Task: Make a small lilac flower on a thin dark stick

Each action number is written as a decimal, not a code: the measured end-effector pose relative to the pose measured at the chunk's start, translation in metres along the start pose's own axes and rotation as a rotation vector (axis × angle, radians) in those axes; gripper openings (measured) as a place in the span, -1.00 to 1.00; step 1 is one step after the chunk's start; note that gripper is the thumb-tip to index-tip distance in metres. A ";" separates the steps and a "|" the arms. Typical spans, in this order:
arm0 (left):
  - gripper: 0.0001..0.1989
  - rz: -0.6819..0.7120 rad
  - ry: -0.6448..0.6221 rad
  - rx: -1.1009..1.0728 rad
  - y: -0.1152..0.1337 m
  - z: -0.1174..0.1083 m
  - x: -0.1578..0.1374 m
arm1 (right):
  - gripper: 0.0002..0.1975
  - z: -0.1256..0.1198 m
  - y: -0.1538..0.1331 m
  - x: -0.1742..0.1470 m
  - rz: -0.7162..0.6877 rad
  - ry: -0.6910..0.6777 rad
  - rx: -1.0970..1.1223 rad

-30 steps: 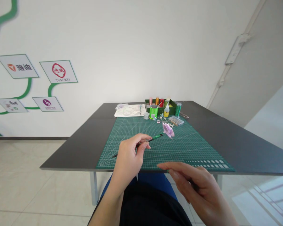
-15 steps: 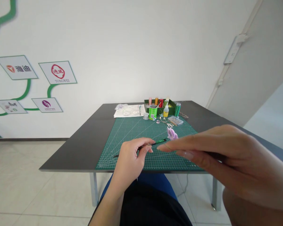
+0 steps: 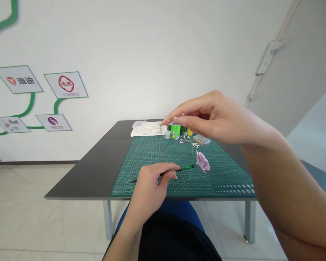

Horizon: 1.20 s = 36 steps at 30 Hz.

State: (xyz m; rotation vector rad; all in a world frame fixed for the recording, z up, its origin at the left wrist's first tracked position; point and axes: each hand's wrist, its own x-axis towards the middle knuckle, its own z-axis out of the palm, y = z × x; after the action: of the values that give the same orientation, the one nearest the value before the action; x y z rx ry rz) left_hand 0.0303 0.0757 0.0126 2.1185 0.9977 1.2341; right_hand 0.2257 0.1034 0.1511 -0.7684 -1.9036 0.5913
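Observation:
My left hand [image 3: 154,181] is closed around the thin dark stem of an artificial flower, low over the green cutting mat [image 3: 141,152]. Green wrapping [image 3: 187,167] covers the stem near its top, and a pale purple bloom [image 3: 203,161] sits at the right end. My right hand [image 3: 206,114] is raised above the far part of the mat with its fingers stretched forward. Nothing shows between its thumb and index finger. Its fingertips appear in front of the white paper stack [image 3: 149,128] and the green can [image 3: 175,129]; whether they touch anything I cannot tell.
A small white spool [image 3: 167,134], white-handled scissors [image 3: 195,145], little flower stems [image 3: 185,137] and a clear plastic case [image 3: 201,140] lie at the mat's far end. My right hand largely hides a green box behind them. The dark tabletop [image 3: 97,163] surrounds the mat.
My right hand has moved up and forward, from near the flower to above the far items. The flower now shows fully, its bloom slightly lower and further right. My left hand has barely moved.

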 end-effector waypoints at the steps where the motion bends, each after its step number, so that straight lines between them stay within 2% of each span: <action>1: -0.78 0.003 -0.002 0.000 0.000 0.000 0.000 | -0.69 0.000 0.002 0.005 0.003 -0.017 -0.015; 5: -0.78 0.002 0.001 -0.003 0.001 -0.001 -0.001 | -0.71 0.002 0.009 0.021 -0.053 -0.214 -0.175; 10: -0.79 0.001 0.006 -0.002 0.003 -0.002 -0.002 | -0.77 0.002 0.030 0.033 -0.129 -0.293 -0.277; 16: -0.80 0.002 0.009 -0.003 0.002 -0.002 -0.001 | -0.73 0.001 0.054 0.038 -0.084 -0.311 -0.335; 25: -0.81 0.010 0.012 -0.019 0.002 -0.001 -0.002 | -0.70 0.002 0.081 0.038 0.028 -0.346 -0.297; 36: -0.80 0.022 0.039 -0.032 0.001 -0.001 -0.003 | -0.70 0.009 0.115 0.017 0.158 -0.352 -0.259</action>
State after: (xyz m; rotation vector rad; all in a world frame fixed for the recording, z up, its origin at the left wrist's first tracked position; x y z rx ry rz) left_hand 0.0286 0.0726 0.0128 2.0938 0.9670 1.2983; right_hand 0.2419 0.1938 0.0788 -1.0419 -2.2881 0.6153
